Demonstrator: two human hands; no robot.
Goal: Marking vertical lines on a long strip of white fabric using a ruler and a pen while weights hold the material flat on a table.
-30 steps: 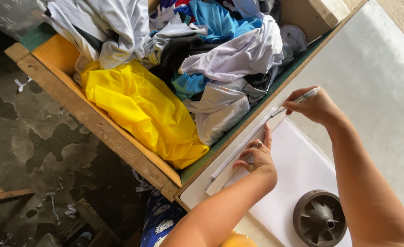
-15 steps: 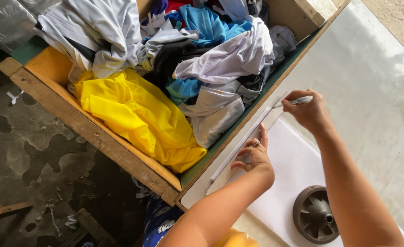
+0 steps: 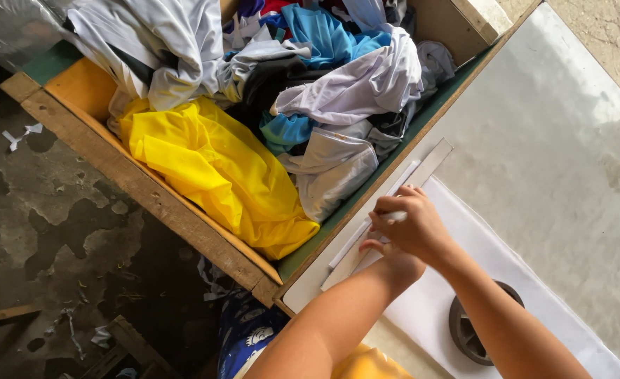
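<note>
- The right hand (image 3: pixel 412 224) is curled, its fingers pinched on a small white pen (image 3: pixel 396 217), the tip pointing left.
- The pen sits over a long white ruler (image 3: pixel 394 203) that lies along the worktop's (image 3: pixel 534 140) left edge, just beside the wooden bin (image 3: pixel 149 196).
- The left hand (image 3: pixel 387 256) is mostly hidden under the right one; a few fingers press flat on the ruler's near end. I cannot tell whether it grips anything.
- A white sheet (image 3: pixel 436 309) lies under both forearms, with a dark round weight (image 3: pixel 475 330) on its near part.
- The bin holds heaped clothes, a yellow garment (image 3: pixel 212 168) nearest its front wall.
</note>
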